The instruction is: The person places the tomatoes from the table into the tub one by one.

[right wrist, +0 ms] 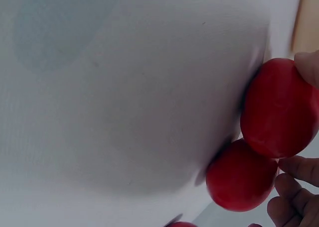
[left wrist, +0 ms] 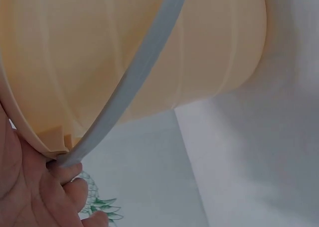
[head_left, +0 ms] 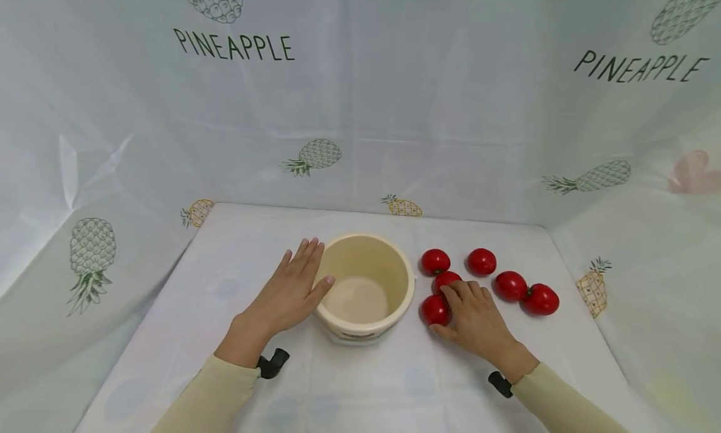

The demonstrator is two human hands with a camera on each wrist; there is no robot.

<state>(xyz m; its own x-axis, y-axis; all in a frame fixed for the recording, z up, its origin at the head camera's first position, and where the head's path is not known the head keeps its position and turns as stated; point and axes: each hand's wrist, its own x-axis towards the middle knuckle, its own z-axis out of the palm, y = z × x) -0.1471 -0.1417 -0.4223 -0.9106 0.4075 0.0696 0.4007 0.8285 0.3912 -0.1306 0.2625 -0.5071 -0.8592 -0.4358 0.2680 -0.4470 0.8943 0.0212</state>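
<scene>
A cream bucket [head_left: 410, 283] stands upright on the table, its inside bare, with a grey handle [left wrist: 130, 82] along its outer side. My left hand [head_left: 288, 290] lies against the bucket's left rim, fingers extended and thumb over the edge. To the bucket's right, my right hand [head_left: 475, 317] has its thumb and index finger around the nearest red tomato [head_left: 435, 310]. That tomato [right wrist: 279, 107] touches a second tomato [right wrist: 241, 176], which the index fingertip also meets. The second one [head_left: 445, 281] is partly hidden by the fingers in the head view.
Beyond the right hand lie more tomatoes: one [head_left: 435, 261] behind the held one, another [head_left: 481, 262] farther right, and a touching pair [head_left: 510, 286] near the right side. A white cloth covers the table [head_left: 360, 383]. A pineapple-print sheet [head_left: 439, 107] hangs behind and beside it.
</scene>
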